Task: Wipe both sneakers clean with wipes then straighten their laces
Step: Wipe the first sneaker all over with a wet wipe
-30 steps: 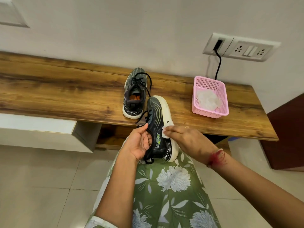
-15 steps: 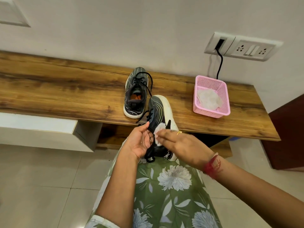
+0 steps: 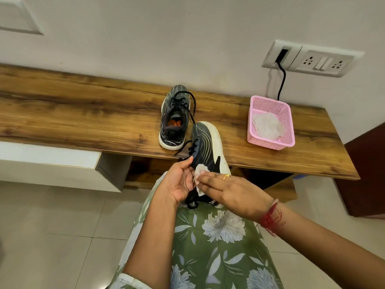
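A dark sneaker with a white sole (image 3: 205,142) lies on its side on my lap, toe pointing at the bench. My left hand (image 3: 179,180) grips it at the laced opening. My right hand (image 3: 231,190) lies across its heel half and presses a small white wipe (image 3: 200,171) flat against the upper with straight fingers. The heel is hidden under my hands. The second dark sneaker (image 3: 174,117) stands upright on the wooden bench (image 3: 83,113), its black laces loose and looping to the right.
A pink mesh basket (image 3: 270,140) with a crumpled white wipe (image 3: 267,127) inside stands on the bench at the right. A black cable (image 3: 281,80) runs down from the wall socket behind it. A white drawer unit (image 3: 52,161) sits under the bench at left.
My right hand slid the wipe from the sole edge leftward across the upper towards the laces. The held sneaker shifted slightly nearer me. My left hand kept its grip.
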`<action>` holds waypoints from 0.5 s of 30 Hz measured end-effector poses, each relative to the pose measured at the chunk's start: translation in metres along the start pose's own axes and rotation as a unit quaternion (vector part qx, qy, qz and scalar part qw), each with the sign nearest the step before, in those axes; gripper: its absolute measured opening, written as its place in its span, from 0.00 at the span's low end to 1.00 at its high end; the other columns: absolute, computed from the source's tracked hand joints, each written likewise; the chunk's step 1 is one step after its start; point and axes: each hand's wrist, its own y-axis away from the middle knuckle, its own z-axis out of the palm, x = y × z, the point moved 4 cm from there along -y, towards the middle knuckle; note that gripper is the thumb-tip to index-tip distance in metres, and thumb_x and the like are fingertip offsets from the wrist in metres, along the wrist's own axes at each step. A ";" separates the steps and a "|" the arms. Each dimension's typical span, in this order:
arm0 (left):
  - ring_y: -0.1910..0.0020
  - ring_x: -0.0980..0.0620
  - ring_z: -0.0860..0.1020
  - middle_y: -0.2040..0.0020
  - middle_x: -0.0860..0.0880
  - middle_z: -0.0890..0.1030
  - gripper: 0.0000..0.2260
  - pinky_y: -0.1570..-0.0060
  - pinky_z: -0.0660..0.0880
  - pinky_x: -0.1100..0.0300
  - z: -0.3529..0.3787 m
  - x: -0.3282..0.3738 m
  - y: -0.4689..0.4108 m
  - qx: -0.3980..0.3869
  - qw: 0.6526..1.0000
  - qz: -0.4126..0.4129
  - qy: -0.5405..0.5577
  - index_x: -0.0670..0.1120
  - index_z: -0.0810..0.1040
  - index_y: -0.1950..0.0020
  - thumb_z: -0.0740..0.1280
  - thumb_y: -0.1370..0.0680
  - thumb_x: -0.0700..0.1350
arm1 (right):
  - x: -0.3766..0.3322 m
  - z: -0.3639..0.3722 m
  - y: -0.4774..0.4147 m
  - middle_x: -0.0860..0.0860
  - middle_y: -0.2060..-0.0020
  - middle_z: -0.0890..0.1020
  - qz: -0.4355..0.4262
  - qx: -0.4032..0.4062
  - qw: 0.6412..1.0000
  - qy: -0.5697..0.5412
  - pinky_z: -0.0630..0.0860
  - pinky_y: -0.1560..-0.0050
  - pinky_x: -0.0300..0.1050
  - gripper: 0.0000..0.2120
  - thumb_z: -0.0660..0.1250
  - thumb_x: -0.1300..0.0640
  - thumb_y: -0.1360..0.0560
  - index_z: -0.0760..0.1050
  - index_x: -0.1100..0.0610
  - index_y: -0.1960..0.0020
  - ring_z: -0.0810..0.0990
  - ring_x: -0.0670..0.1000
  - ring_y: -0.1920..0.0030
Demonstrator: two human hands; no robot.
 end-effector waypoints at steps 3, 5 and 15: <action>0.66 0.53 0.83 0.63 0.45 0.84 0.16 0.61 0.80 0.62 0.001 0.002 -0.001 -0.004 1.000 0.015 -0.003 0.39 0.79 0.51 0.55 0.18 0.47 | 0.021 -0.002 0.004 0.57 0.40 0.78 0.112 0.017 0.993 -0.045 0.69 0.41 0.42 0.30 0.75 0.70 0.39 0.75 0.61 0.38 0.78 0.55 0.41; 0.62 0.51 0.82 0.60 0.44 0.84 0.16 0.50 0.77 0.58 0.000 0.003 0.001 -0.001 1.000 0.016 -0.005 0.39 0.79 0.49 0.56 0.18 0.47 | 0.011 -0.001 0.003 0.57 0.39 0.77 0.063 0.002 0.997 -0.040 0.68 0.41 0.42 0.27 0.74 0.69 0.36 0.75 0.61 0.37 0.77 0.55 0.40; 0.63 0.50 0.83 0.60 0.43 0.84 0.15 0.56 0.79 0.59 -0.004 0.000 -0.004 0.004 1.000 0.011 0.001 0.39 0.78 0.49 0.57 0.19 0.48 | 0.001 0.000 0.001 0.55 0.40 0.78 -0.005 -0.022 0.999 -0.035 0.68 0.39 0.43 0.25 0.69 0.66 0.35 0.76 0.60 0.38 0.77 0.53 0.40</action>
